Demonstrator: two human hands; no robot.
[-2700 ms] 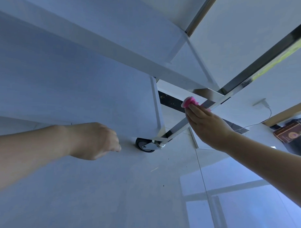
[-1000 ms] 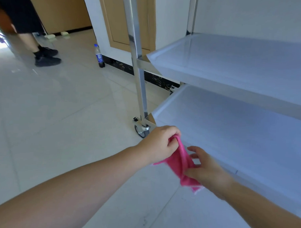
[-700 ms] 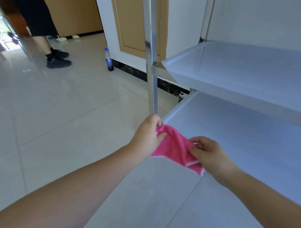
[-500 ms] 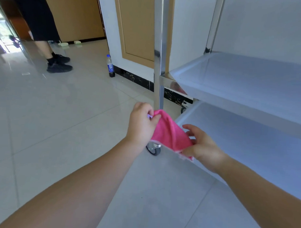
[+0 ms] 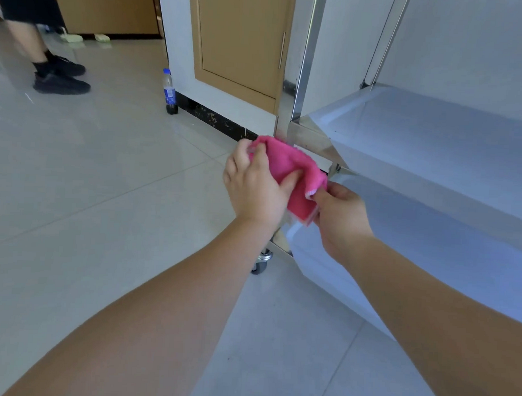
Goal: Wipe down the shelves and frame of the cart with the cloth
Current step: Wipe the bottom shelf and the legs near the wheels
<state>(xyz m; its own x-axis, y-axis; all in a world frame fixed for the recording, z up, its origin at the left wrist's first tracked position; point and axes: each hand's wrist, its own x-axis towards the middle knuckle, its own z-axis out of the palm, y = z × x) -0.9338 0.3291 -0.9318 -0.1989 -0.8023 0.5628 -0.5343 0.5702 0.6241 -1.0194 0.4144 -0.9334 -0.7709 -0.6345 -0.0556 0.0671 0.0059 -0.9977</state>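
Observation:
A steel cart fills the right side, with a shiny upright post (image 5: 306,60), a middle shelf (image 5: 433,138) and a lower shelf (image 5: 447,257). Both my hands hold a pink cloth (image 5: 287,169) just in front of the post, near the corner of the middle shelf. My left hand (image 5: 254,188) grips its left part with fingers pressed into the fabric. My right hand (image 5: 339,212) pinches its lower right edge. The post's lower stretch is hidden behind the cloth and hands.
A caster wheel (image 5: 260,263) shows under the cart's near corner. A dark drink bottle (image 5: 169,92) stands on the tiled floor by the wall. A person's legs in black shoes (image 5: 59,78) stand at the far left. A tan cabinet door (image 5: 241,40) is behind the post.
The view has swung from under the cart to its front-left corner. My left hand has joined my right on the cloth. Both hands have risen with it to the middle shelf's corner.

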